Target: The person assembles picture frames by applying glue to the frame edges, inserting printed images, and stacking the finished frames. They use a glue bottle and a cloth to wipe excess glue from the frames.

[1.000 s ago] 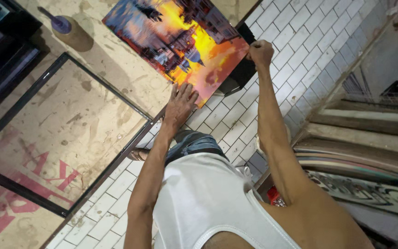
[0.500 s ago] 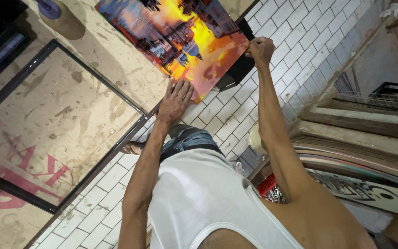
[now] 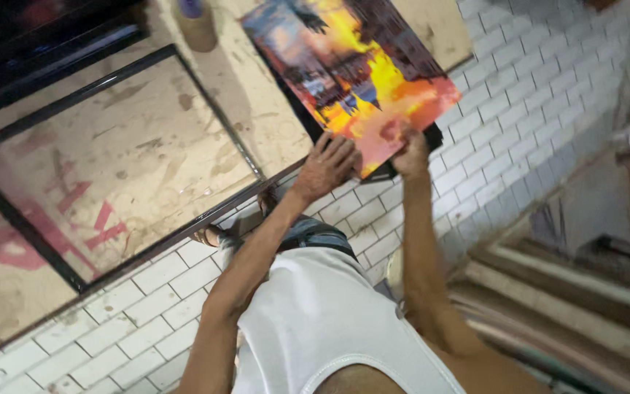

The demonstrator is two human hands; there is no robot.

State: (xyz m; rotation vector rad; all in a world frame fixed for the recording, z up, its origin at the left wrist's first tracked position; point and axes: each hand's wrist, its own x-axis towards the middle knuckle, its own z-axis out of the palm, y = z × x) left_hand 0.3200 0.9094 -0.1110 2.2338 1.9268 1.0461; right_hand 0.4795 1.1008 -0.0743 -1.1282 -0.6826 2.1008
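A colourful print (image 3: 351, 80) of a sunset scene in orange, yellow and blue lies on the worn tabletop (image 3: 249, 95), over a black frame (image 3: 432, 138) that shows at its near corner. My left hand (image 3: 326, 164) rests flat on the print's near edge with its fingers spread. My right hand (image 3: 411, 149) is closed on the near corner of the print, just beside the left hand. Both arms reach out from my white sleeveless shirt.
A large black-framed glass pane (image 3: 111, 168) lies on the table to the left. A tape roll (image 3: 195, 22) stands at the far edge beside a dark box (image 3: 45, 44). Stacked frame mouldings (image 3: 563, 292) lean at the right, over white tiles (image 3: 504, 117).
My right hand has slid from the print's far right corner to the near corner, close to my left hand. The view has swung, and the print now sits more central.
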